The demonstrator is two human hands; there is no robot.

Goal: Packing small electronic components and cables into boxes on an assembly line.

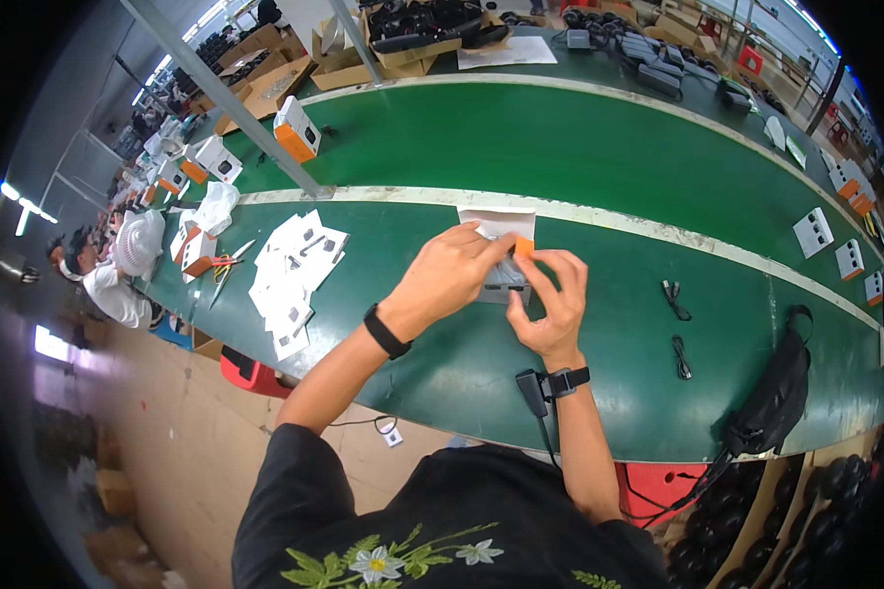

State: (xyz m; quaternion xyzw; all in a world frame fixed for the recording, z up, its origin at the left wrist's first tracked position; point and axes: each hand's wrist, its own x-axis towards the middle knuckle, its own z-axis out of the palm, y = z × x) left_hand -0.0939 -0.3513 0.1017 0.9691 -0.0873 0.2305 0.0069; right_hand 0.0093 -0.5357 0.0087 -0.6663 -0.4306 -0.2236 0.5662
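Head cam showed both hands at the bench (579, 393) middle, near its white centre stripe: left hand (452, 278) w/ fingers curled down over a small white box (506, 257) w/ an orange flap, right hand (552, 304) pinching that box's right side, thumb & fingers closed on it. Box sat on the green top, flap open toward the stripe. Pile of white cards (293, 275) lay near the bench's left end, two black cables (675, 324) well apart to the right, black bag (780, 388) at the near right edge.
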